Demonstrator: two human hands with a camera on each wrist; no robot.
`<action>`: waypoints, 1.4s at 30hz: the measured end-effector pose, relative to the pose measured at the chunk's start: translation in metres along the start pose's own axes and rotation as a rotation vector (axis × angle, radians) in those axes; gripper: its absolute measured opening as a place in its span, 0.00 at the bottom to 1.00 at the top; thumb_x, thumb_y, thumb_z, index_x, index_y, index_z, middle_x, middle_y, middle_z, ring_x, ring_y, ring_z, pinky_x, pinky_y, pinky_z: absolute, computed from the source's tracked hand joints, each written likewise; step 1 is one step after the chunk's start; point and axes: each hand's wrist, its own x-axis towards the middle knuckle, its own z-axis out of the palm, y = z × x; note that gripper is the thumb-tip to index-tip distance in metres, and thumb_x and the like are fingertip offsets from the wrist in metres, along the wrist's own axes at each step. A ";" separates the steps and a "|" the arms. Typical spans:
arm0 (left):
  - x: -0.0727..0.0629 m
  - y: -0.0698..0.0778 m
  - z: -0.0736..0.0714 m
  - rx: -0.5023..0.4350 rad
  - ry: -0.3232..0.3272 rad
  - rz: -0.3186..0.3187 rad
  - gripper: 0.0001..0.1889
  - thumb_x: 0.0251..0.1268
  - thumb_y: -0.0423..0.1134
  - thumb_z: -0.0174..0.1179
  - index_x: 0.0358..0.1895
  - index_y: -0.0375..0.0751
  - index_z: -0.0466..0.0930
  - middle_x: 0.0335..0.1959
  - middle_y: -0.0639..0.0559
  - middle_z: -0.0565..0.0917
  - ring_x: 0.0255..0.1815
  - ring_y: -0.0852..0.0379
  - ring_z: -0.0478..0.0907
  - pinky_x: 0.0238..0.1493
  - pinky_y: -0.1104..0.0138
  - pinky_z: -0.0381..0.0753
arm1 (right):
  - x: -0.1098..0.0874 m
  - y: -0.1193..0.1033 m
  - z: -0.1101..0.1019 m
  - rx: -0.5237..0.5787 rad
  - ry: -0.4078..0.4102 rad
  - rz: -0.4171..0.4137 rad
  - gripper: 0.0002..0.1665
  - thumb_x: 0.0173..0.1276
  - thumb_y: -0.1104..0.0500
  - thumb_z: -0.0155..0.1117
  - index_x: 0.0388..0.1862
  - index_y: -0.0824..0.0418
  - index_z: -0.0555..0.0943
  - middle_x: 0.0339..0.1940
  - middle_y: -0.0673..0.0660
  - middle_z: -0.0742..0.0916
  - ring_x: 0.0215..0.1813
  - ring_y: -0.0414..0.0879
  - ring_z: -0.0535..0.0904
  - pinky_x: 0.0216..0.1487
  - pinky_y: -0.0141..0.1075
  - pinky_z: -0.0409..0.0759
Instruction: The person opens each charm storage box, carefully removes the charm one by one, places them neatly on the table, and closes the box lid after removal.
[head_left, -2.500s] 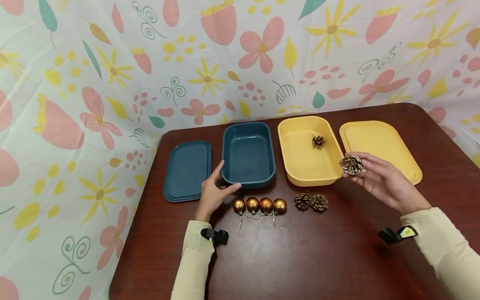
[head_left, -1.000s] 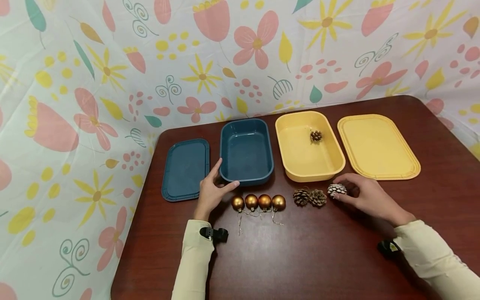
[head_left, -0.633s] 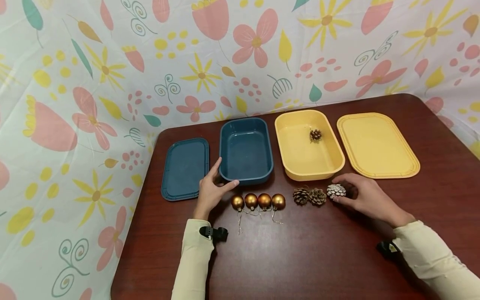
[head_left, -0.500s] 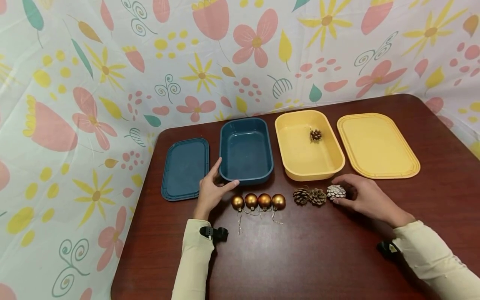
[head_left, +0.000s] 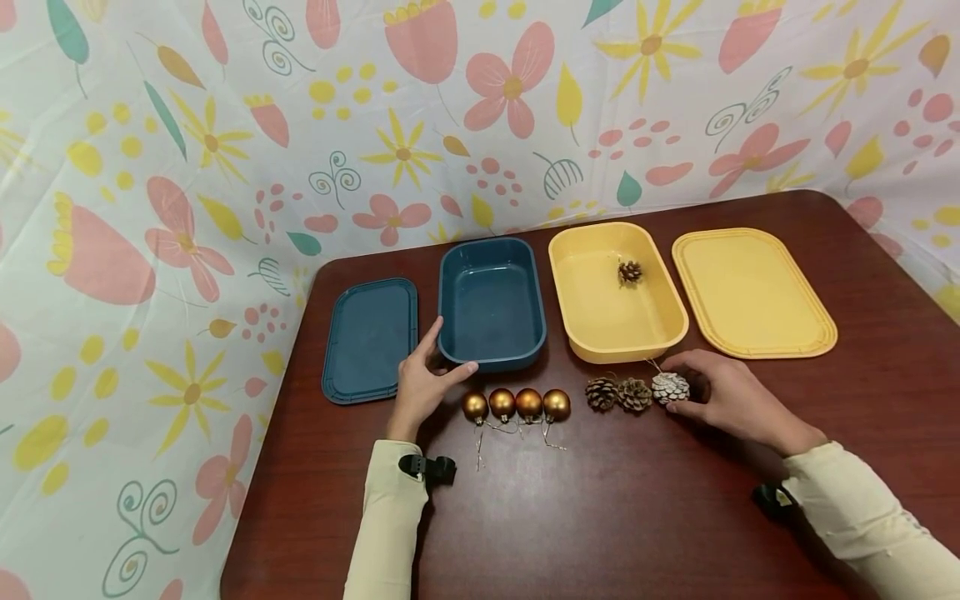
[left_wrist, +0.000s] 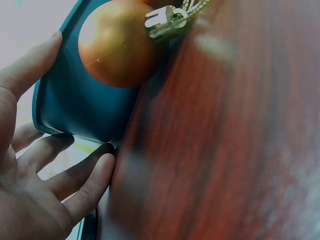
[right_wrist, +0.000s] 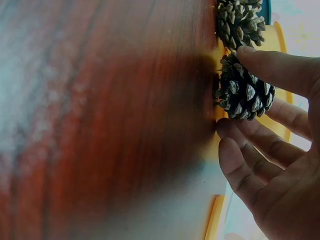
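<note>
On the table [head_left: 570, 517], just right of two brown pine cones [head_left: 635, 396] and near the yellow container [head_left: 611, 312], sits the white-tipped pine cone [head_left: 670, 388], lightly gripped by the right hand [head_left: 735, 400], thumb on near side, fingers on far side. Step in hand, my read: handling this cone at the row's end; setting down or picking up, can't tell. Next move calls for either easing the fingers off without nudging the neighbour, or a firmer pinch and a straight lift. Left hand [head_left: 426, 387] grasps nothing: fingers spread, resting against the near left corner of the blue container [head_left: 491, 308], probably steadying it. Direction: a thin string [head_left: 655, 365] sticks out at the cone's far side, toward the yellow container. Cone is squat, nearly round from above, so long axis unclear; can't tell where the tip points. Gap to the next cone: very close, contact not certain
</note>
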 end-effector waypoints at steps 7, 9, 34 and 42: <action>-0.001 -0.003 0.001 -0.009 0.000 -0.001 0.50 0.54 0.51 0.76 0.80 0.63 0.57 0.73 0.46 0.74 0.70 0.49 0.76 0.61 0.50 0.82 | -0.001 0.000 0.000 0.003 0.003 0.007 0.29 0.44 0.62 0.85 0.47 0.57 0.84 0.37 0.47 0.86 0.29 0.33 0.71 0.32 0.22 0.67; -0.001 -0.002 0.001 -0.008 0.001 0.000 0.50 0.53 0.52 0.76 0.79 0.63 0.57 0.72 0.46 0.75 0.70 0.49 0.76 0.61 0.50 0.82 | -0.001 0.000 0.000 -0.002 0.007 0.008 0.28 0.45 0.62 0.84 0.47 0.57 0.84 0.37 0.47 0.86 0.29 0.33 0.71 0.33 0.22 0.66; 0.001 -0.002 0.000 0.006 0.004 -0.008 0.50 0.53 0.53 0.76 0.79 0.66 0.58 0.68 0.48 0.79 0.67 0.51 0.78 0.60 0.51 0.83 | -0.003 0.002 -0.003 0.035 -0.041 0.015 0.28 0.48 0.59 0.84 0.50 0.53 0.85 0.40 0.45 0.87 0.30 0.33 0.73 0.31 0.23 0.69; 0.001 -0.002 0.001 -0.002 0.005 -0.014 0.49 0.53 0.54 0.76 0.78 0.68 0.58 0.66 0.48 0.81 0.66 0.50 0.79 0.60 0.51 0.83 | -0.003 0.003 -0.004 0.032 -0.037 0.008 0.28 0.48 0.60 0.84 0.49 0.52 0.85 0.39 0.45 0.86 0.28 0.33 0.71 0.30 0.21 0.67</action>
